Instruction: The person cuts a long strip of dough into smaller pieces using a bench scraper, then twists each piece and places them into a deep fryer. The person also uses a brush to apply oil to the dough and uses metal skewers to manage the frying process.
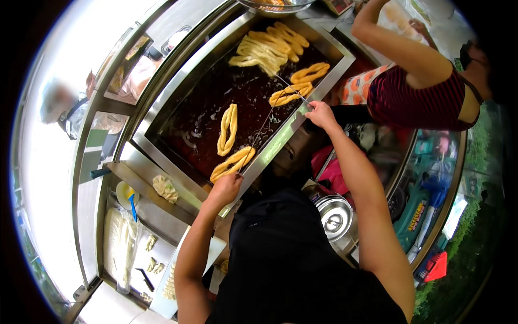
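In front of me is a rectangular metal fryer [183, 75] of dark oil. My right hand [322, 115], above its near right rim, is closed on a thin metal rod [285, 82]. This rod reaches over a golden dough loop to a pile of paler fried dough strips [259, 51] at the far end. My left hand [225, 191] is closed at the near rim, holding another thin metal rod [258, 140] that slants up and right over the oil. Beside that hand lies a golden fried dough loop [240, 155]. A second loop [233, 121] floats just beyond it.
Left of the fryer are a bagged slab of raw dough [120, 243], a bowl with a blue-handled brush [132, 208] and small dough pieces. A steel lid [334, 217] is near my right arm. Another person [415, 92] stands close on the right; a wire basket [278, 5] is beyond.
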Tool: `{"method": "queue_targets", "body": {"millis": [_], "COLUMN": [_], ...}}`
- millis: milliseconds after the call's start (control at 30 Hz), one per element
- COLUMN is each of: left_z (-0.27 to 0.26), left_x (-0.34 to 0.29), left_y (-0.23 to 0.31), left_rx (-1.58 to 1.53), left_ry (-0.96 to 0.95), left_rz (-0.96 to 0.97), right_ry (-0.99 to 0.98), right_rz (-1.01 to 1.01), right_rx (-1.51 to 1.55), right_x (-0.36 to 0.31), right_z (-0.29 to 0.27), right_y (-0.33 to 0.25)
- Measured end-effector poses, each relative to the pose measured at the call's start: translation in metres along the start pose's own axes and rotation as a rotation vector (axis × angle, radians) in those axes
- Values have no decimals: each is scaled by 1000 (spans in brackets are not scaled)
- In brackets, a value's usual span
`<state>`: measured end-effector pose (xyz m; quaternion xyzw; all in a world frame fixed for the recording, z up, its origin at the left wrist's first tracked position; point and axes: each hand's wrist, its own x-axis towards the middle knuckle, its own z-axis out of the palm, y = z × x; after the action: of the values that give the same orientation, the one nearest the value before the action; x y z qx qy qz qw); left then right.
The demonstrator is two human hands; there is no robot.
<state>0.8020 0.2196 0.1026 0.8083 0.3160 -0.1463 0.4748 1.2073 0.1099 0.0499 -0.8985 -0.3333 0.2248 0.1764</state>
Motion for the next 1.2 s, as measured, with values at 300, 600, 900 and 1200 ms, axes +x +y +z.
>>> {"method": "queue_targets", "body": {"millis": [300, 600, 900, 1200], "left_z": [-1, -74, -40, -15], "left_x": [71, 30, 40, 144], "left_y": [-1, -10, 29, 94], "left_rx": [48, -1109, -344, -222], "left_ry": [-73, -514, -164, -81], "left_rz": [-69, -475, -424, -71], "right_ry": [-81, -160, -284, 11], "right_rz": [29, -63, 53, 159], "right_rx": [43, 28, 432, 852], "right_x": [19, -46, -151, -170], "right_z": [-19, -44, -40, -25], "right_y": [10, -14, 13, 24]}}
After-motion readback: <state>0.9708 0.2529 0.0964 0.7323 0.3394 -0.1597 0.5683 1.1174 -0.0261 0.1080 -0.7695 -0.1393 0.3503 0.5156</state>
